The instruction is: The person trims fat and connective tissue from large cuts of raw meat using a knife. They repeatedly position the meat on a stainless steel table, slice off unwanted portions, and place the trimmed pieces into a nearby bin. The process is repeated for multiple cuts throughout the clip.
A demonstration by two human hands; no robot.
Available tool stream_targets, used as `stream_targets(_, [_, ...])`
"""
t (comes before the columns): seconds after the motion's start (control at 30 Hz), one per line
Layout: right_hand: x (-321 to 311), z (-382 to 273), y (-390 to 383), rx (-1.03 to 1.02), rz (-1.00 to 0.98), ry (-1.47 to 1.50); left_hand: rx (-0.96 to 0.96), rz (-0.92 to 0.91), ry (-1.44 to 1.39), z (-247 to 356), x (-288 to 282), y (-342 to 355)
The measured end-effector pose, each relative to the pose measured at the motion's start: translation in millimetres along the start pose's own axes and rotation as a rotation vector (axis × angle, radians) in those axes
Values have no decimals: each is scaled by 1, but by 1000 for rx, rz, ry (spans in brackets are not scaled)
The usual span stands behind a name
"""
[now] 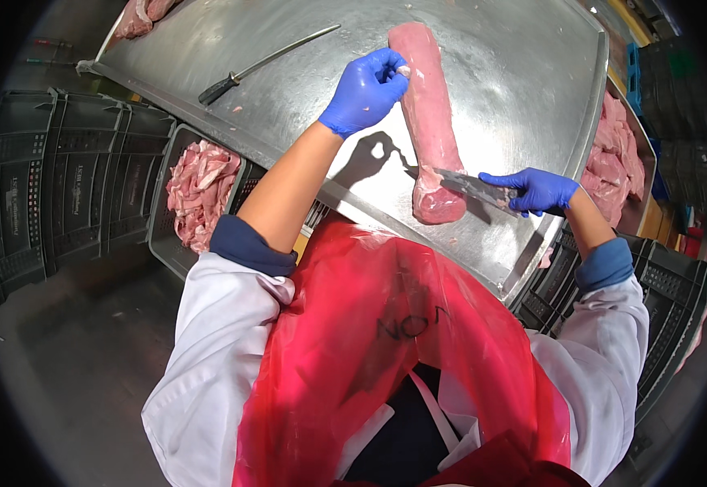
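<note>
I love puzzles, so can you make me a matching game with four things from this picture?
Things:
1. right hand
2. sharpening steel
3. apron
4. meat strips

Where or how:
A. red and see-through
B. piled in a dark crate on the left
C. gripping the knife
D. lying on the metal table

Right pairs: 1-C, 2-D, 3-A, 4-B.

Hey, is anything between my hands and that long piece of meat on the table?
Yes: your right hand holds a knife at the near end of the meat. Your left hand pinches a small pale bit beside it. Nothing else visible intervenes.
</note>
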State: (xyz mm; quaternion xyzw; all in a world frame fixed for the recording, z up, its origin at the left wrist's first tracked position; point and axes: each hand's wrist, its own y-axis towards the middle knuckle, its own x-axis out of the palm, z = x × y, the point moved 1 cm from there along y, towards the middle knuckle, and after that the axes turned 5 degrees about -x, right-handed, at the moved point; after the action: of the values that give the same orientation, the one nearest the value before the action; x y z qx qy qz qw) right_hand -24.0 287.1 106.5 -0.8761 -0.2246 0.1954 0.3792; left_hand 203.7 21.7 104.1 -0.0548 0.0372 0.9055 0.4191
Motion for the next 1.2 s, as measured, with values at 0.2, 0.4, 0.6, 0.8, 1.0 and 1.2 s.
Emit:
stream_targets(0.2, [20, -32, 21, -40, 44, -143, 34, -134, -174, 33, 6, -35])
stream_targets(0.4, [35, -20, -57, 36, -8, -271, -13, -139, -234, 44, -56, -82])
stream_targets(0.6, [51, -31, -23, -43, 91, -192, -124, -151, -274, 20, -99, -115])
stream_targets(0.8, [74, -50, -31, 79, 72, -184, -201, -203, -324, 14, -125, -111])
stream_targets(1.0, [93, -58, -81, 149, 45, 118, -342, -295, -515, -24, -206, -132])
stream_targets(1.2, [109, -71, 17, 112, 312, 141, -363, -379, -523, -46, -225, -113])
